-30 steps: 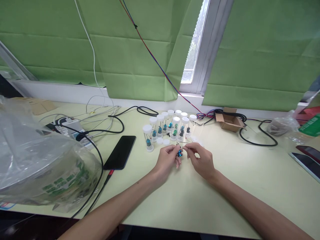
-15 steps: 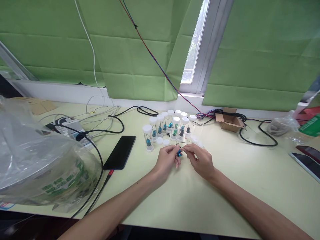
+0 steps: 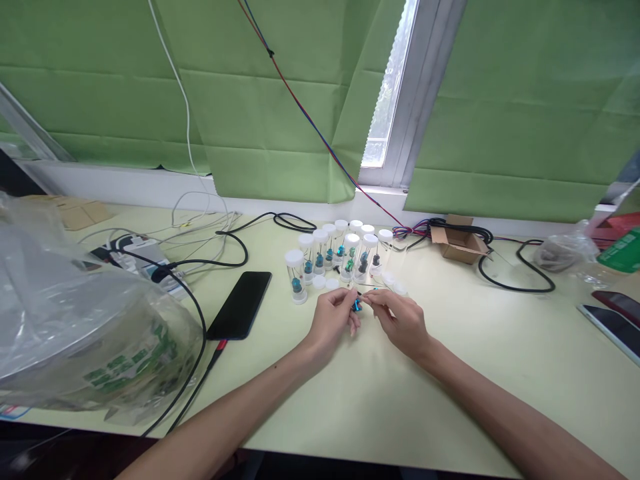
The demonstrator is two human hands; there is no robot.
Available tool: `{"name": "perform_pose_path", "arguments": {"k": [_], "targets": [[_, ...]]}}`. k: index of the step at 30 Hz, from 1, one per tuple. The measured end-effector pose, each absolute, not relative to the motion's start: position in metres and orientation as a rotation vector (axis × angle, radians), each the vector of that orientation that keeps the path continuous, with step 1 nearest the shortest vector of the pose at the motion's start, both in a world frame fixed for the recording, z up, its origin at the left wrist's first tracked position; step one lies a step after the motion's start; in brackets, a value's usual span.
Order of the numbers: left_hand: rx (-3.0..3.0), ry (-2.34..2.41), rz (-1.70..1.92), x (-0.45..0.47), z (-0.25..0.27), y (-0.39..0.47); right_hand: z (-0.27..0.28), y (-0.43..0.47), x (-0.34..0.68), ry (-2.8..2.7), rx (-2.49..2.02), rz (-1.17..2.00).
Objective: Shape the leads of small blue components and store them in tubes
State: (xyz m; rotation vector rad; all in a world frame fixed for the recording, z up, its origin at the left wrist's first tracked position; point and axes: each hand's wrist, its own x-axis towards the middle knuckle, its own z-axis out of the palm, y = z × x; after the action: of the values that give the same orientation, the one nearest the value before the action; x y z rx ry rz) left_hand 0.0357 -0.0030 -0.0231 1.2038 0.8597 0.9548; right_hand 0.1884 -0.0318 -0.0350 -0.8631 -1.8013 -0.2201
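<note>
My left hand (image 3: 334,320) is closed around a small shiny blue part (image 3: 357,305), which shows between its fingers. Close beside it, my right hand (image 3: 400,319) is pinched, its fingertips almost touching the left thumb; whatever lies between them is too small to name. Just beyond both hands stand several clear tubes with white caps, among them a front-left tube (image 3: 297,279) and a middle tube (image 3: 351,257). Blue, green or dark little parts with thin stems sit inside them. Loose white caps (image 3: 332,284) lie in front of the tubes.
A black phone (image 3: 240,305) with a cable lies left of my hands. Far left, a large clear plastic bag (image 3: 100,333) sits near a power strip (image 3: 150,257). An open cardboard box (image 3: 460,248) stands back right, with black cable (image 3: 520,288) looping beside it. Further right lie phones (image 3: 611,333).
My left hand and the blue part have shifted very slightly to the left. The right hand stays nearly in place, and the tubes have not moved.
</note>
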Motion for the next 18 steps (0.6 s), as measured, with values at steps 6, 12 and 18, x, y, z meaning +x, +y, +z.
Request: {"name": "perform_pose_path", "arguments": {"k": [6,12,18], "targets": [[1.275,0.863,0.968,0.0344,-0.0246,-0.0005,-0.0326,-0.0329,0.1893,-1.756,-0.909,-0.246],[1.357,0.918,0.977,0.0343,-0.0224,-0.0011,-0.0344,-0.032,0.1911,-1.756,-0.945,-0.27],[1.426,0.946,0.971,0.0327,-0.0239,0.0,-0.0333,-0.032,0.1921,-1.758,-0.975,-0.272]]}}
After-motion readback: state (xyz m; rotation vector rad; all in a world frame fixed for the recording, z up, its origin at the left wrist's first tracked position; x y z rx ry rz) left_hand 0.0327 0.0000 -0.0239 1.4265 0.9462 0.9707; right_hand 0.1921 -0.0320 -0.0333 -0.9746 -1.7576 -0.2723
